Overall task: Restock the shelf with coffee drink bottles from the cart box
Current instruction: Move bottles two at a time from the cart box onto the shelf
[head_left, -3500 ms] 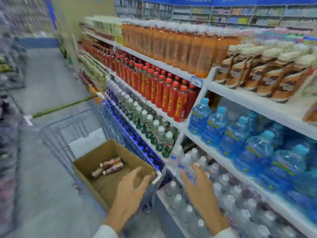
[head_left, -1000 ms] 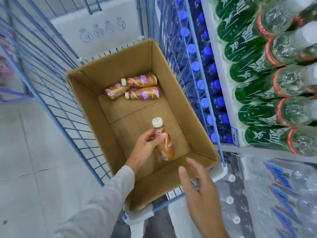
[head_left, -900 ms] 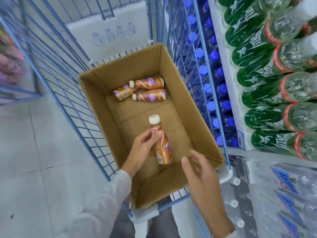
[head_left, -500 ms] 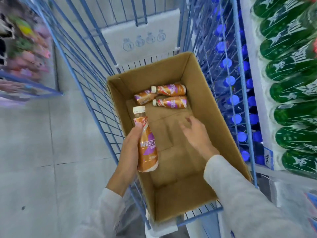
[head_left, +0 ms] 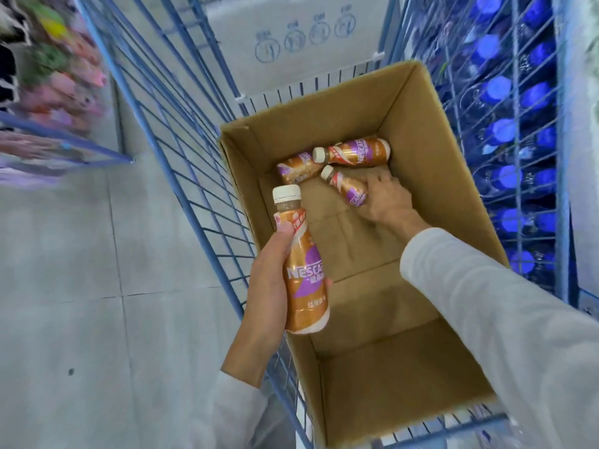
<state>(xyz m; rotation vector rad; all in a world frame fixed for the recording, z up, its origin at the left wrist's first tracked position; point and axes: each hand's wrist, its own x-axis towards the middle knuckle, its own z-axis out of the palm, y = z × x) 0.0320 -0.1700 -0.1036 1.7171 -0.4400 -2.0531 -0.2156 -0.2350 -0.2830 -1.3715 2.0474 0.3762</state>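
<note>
An open cardboard box sits in a blue wire cart. My left hand grips an upright orange-and-purple coffee bottle with a white cap, above the box's left wall. My right hand reaches deep into the box and its fingers curl round a second coffee bottle, which lies tilted on the box floor. Two more coffee bottles lie at the far end, one on its side, the other partly hidden under it.
Past the cart's right wall, a low shelf holds several bottles with blue caps. A white carton with printed symbols stands behind the box. Grey floor tiles lie to the left, with blurred colourful goods at the upper left.
My right hand reached further into the box and took hold of the nearest lying bottle, which has turned. My left hand keeps its bottle raised at the box's left wall.
</note>
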